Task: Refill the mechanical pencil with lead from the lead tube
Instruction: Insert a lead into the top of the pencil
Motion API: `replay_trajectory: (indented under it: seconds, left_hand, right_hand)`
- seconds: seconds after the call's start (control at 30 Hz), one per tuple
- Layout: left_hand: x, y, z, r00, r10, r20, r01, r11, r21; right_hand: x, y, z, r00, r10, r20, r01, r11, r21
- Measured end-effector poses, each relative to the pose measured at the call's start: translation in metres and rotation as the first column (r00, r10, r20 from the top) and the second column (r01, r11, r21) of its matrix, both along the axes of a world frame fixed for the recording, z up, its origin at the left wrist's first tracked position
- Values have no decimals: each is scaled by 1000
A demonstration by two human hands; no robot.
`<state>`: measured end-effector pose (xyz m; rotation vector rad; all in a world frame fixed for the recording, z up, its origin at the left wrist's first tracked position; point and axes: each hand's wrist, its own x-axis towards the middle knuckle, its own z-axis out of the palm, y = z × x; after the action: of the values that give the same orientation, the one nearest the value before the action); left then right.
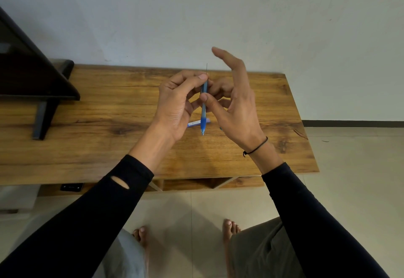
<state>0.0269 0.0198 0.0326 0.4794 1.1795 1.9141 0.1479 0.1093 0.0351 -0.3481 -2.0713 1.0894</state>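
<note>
Feeding lead into the pencil above the bench, your left hand pinches it, right hand grips the barrel; lower it straight.

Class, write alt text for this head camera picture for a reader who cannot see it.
Two bare hands hold a blue mechanical pencil upright over a wooden table, tip down, with a thin lead sticking out of its top. The left hand pinches the top end; the right hand steadies the barrel. A blue lead tube lies on the table behind.
</note>
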Motion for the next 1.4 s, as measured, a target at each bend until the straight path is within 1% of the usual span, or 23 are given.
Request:
replay_trajectory:
  seconds: [0.37, 0.53, 0.87, 0.97, 1.03, 1.1, 1.17, 1.27, 1.33, 1.4]
  left_hand:
    - [-1, 0, -1, 1000, 3, 18, -2, 1000, -14]
    - [-1, 0, -2, 999, -3, 34, 4, 1000, -8]
    - [-3, -4, -3, 998, -20, 62, 19, 1000, 16]
    - [-3, -3, -2, 999, -33, 37, 34, 999, -2]
    - [-3, -2, -1, 998, -57, -16, 56, 998, -41]
    - [-2, -1, -1, 993, -81, -86, 74, 994, -85]
    - [0, 0, -1, 988, -89, -130, 74, 991, -113]
    - [0, 2, -3, 985, -49, -166, 22, 986, -163]
    - [-2, 2, -3, 982, -29, -184, -7, 981, -196]
    - [-4, 1, -2, 979, -25, -203, -21, 975, -221]
  right_hand:
    - [0, -3, 3, 998, -40, 49, 42, 999, -30]
    - [0, -4, 3, 998, -22, 55, 27, 996, -90]
    - [0, -6, 6, 999, -34, 21, 36, 994, -103]
    - [-1, -5, 4, 999, -50, 11, 51, 991, -124]
    - [0, -4, 3, 995, -95, 23, 97, 984, -149]
    - [1, 0, 2, 990, -131, 50, 138, 976, -166]
    - [4, 6, 1, 988, -124, 89, 137, 979, -154]
    - [13, 29, -3, 968, -138, 208, 167, 977, -129]
    - [25, 54, -11, 917, -212, 338, 258, 961, -100]
    - [39, 75, -22, 822, -283, 494, 335, 942, -18]
